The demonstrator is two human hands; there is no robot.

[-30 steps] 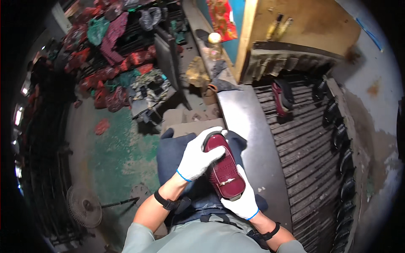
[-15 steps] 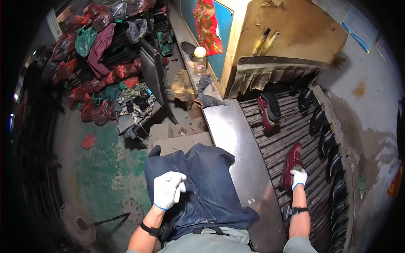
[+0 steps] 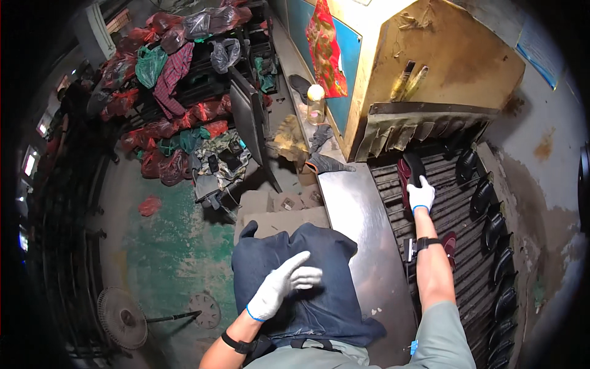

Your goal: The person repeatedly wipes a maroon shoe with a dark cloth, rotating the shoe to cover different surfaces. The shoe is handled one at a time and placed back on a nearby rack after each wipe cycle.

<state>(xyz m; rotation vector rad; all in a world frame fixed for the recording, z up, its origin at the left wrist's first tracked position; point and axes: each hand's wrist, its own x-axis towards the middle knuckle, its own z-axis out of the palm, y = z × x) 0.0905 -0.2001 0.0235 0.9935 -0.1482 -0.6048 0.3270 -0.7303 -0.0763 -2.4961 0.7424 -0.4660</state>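
Note:
My right hand, in a white glove with a blue cuff edge, reaches out over the slatted conveyor. Its fingers are spread at the near end of a maroon shoe with a black sole, touching or nearly touching it. A second maroon shoe lies closer to me on the slats, partly covered by my right forearm. Above my lap, my left hand, gloved the same way, holds nothing; its fingers are stretched out and the thumb stands apart. Dark blue cloth covers my lap.
A metal ledge runs between my lap and the conveyor, with grey gloves and a jar farther along. Black shoe-shaped pieces line the conveyor's right edge. Beyond stands a stained housing; a fan is at left.
My right hand has left the nearer maroon shoe and moved forward to the farther one. My left hand has risen slightly rightward and its fingers have straightened. The view has shifted.

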